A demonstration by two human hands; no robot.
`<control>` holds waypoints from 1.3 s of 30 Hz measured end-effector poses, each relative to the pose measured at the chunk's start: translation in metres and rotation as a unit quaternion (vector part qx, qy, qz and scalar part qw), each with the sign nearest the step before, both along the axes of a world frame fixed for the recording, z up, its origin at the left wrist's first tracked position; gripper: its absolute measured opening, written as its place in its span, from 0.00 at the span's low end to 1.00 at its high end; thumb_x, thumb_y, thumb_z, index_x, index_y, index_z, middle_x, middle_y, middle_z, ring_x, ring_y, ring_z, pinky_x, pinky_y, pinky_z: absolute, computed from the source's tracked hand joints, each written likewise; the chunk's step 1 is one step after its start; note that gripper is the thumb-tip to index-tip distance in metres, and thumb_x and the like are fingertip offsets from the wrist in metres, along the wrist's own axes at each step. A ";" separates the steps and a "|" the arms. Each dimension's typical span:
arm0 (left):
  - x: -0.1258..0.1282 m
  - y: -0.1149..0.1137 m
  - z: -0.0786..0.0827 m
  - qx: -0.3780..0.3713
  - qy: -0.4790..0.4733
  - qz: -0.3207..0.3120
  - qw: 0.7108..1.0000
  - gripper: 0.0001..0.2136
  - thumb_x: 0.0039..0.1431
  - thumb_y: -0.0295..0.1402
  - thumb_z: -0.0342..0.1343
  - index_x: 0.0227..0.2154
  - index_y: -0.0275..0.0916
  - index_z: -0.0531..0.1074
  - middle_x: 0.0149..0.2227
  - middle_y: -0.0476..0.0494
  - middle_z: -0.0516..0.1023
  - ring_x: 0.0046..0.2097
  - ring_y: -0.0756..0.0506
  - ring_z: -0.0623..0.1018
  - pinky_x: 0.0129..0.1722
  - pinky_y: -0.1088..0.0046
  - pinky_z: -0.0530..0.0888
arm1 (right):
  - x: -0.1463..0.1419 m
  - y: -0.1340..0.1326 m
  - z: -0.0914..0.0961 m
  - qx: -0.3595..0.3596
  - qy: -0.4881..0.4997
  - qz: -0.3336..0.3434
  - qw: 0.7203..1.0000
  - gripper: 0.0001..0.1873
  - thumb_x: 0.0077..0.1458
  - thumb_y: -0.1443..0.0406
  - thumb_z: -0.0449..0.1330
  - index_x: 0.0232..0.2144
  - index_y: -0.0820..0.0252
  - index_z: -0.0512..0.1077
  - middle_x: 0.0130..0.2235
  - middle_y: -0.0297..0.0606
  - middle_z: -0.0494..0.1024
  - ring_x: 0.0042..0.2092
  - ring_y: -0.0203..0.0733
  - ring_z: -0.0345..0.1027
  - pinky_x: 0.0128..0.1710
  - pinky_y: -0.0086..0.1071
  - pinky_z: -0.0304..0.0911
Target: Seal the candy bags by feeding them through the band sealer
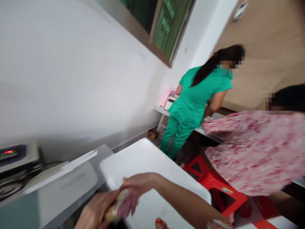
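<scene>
Both my hands are close together over a white tray-like surface [133, 157], low in the head view. My left hand [94, 210] is closed against a blurred pink-and-yellow printed packet [125, 203]. From the other side my right hand [141, 183] curls around the same packet, its forearm stretching in from the lower right. Motion blur hides the print, and whether it is one packet or several pressed together I cannot tell. A small red packet [160, 223] lies on the white surface at the bottom edge.
On the left, a scale with a red lit display [9, 152] stands on a grey counter [78, 181] beside cables and papers. A red plastic stool [219, 187] is at the right. Two people, one in green clothing [197, 92] and one in pink patterned clothing [259, 149], are beyond.
</scene>
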State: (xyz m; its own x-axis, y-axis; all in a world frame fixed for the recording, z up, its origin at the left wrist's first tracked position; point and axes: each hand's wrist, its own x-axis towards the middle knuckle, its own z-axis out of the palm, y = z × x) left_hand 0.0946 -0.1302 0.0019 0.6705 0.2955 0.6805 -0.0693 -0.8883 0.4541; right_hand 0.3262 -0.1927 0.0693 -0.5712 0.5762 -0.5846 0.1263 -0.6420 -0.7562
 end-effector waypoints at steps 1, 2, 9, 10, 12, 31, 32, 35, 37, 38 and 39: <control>-0.006 0.002 0.015 -0.107 0.026 0.018 0.994 0.14 0.62 0.41 0.57 0.48 0.47 0.79 0.42 0.46 0.85 0.40 0.42 0.84 0.41 0.74 0.80 | 0.000 0.005 0.003 0.020 -0.001 0.011 1.000 0.50 0.32 0.24 0.62 0.34 0.63 0.76 0.33 0.45 0.79 0.33 0.47 0.75 0.34 0.36 0.70; -0.011 0.004 0.029 -0.216 0.046 0.034 0.975 0.13 0.62 0.43 0.57 0.43 0.45 0.80 0.38 0.45 0.85 0.38 0.42 0.83 0.39 0.73 0.80 | -0.001 0.012 0.005 0.080 -0.028 -0.038 0.996 0.47 0.38 0.25 0.61 0.35 0.63 0.76 0.32 0.44 0.79 0.32 0.45 0.74 0.34 0.36 0.70; -0.033 0.029 0.052 -0.618 -0.018 0.053 0.784 0.22 0.46 0.49 0.70 0.34 0.35 0.78 0.33 0.42 0.82 0.34 0.43 0.81 0.38 0.69 0.77 | -0.064 0.063 -0.006 0.309 0.056 -0.179 0.932 0.33 0.47 0.51 0.75 0.54 0.54 0.74 0.53 0.38 0.77 0.55 0.47 0.69 0.55 0.38 0.64; -0.036 0.031 0.050 -0.632 -0.032 0.052 0.773 0.23 0.45 0.49 0.71 0.36 0.35 0.78 0.34 0.41 0.83 0.35 0.42 0.81 0.40 0.68 0.78 | -0.077 0.069 -0.009 0.302 0.063 -0.196 0.931 0.30 0.48 0.52 0.74 0.50 0.56 0.76 0.48 0.38 0.79 0.51 0.47 0.71 0.53 0.38 0.66; -0.040 0.037 0.044 -0.643 -0.064 0.081 0.759 0.26 0.42 0.48 0.72 0.39 0.34 0.78 0.36 0.40 0.84 0.38 0.41 0.82 0.42 0.66 0.78 | -0.099 0.080 -0.015 0.287 0.058 -0.253 0.922 0.23 0.47 0.53 0.72 0.42 0.58 0.78 0.40 0.36 0.81 0.43 0.46 0.73 0.47 0.37 0.68; -0.074 0.094 0.003 -0.414 0.126 0.448 0.782 0.12 0.65 0.36 0.53 0.44 0.38 0.78 0.34 0.42 0.83 0.40 0.42 0.82 0.40 0.70 0.73 | -0.125 0.181 -0.057 0.349 -0.311 -0.230 0.853 0.16 0.51 0.54 0.67 0.34 0.60 0.73 0.33 0.34 0.76 0.38 0.45 0.69 0.38 0.33 0.62; -0.074 0.097 0.005 -0.396 0.162 0.472 0.770 0.13 0.65 0.34 0.52 0.48 0.38 0.77 0.37 0.40 0.83 0.43 0.41 0.82 0.42 0.69 0.73 | -0.126 0.184 -0.058 0.346 -0.333 -0.228 0.847 0.15 0.50 0.55 0.68 0.34 0.59 0.72 0.33 0.34 0.76 0.39 0.46 0.69 0.40 0.34 0.62; -0.070 0.105 0.008 -0.352 0.255 0.522 0.734 0.23 0.65 0.31 0.50 0.63 0.37 0.65 0.44 0.35 0.83 0.48 0.37 0.81 0.45 0.65 0.73 | -0.128 0.189 -0.057 0.346 -0.436 -0.194 0.808 0.17 0.54 0.55 0.68 0.40 0.60 0.74 0.40 0.40 0.77 0.47 0.52 0.69 0.48 0.39 0.60; -0.069 0.107 0.010 -0.312 0.318 0.536 0.718 0.26 0.66 0.31 0.48 0.67 0.38 0.59 0.45 0.34 0.83 0.48 0.36 0.82 0.45 0.63 0.73 | -0.129 0.189 -0.055 0.354 -0.530 -0.144 0.757 0.20 0.58 0.53 0.66 0.47 0.60 0.74 0.49 0.46 0.76 0.55 0.56 0.66 0.53 0.43 0.58; -0.070 0.108 0.010 -0.289 0.345 0.539 0.712 0.26 0.67 0.31 0.47 0.68 0.39 0.59 0.45 0.33 0.83 0.48 0.35 0.82 0.45 0.63 0.74 | -0.129 0.189 -0.054 0.354 -0.569 -0.120 0.732 0.22 0.60 0.52 0.65 0.50 0.59 0.73 0.54 0.48 0.73 0.57 0.57 0.64 0.54 0.44 0.58; -0.073 0.108 0.010 -0.269 0.365 0.540 0.709 0.26 0.67 0.31 0.46 0.67 0.40 0.59 0.45 0.33 0.83 0.48 0.35 0.82 0.46 0.62 0.74 | -0.129 0.189 -0.054 0.351 -0.598 -0.103 0.713 0.24 0.61 0.52 0.64 0.53 0.59 0.72 0.57 0.50 0.71 0.59 0.58 0.62 0.55 0.46 0.57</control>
State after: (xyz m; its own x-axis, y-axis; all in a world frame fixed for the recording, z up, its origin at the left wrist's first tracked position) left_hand 0.0219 -0.0224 0.0121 -0.0299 0.9900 -0.1378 0.9472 0.0721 0.3123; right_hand 0.1975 -0.0039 0.0156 0.2328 0.9665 -0.1085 0.9080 -0.2560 -0.3318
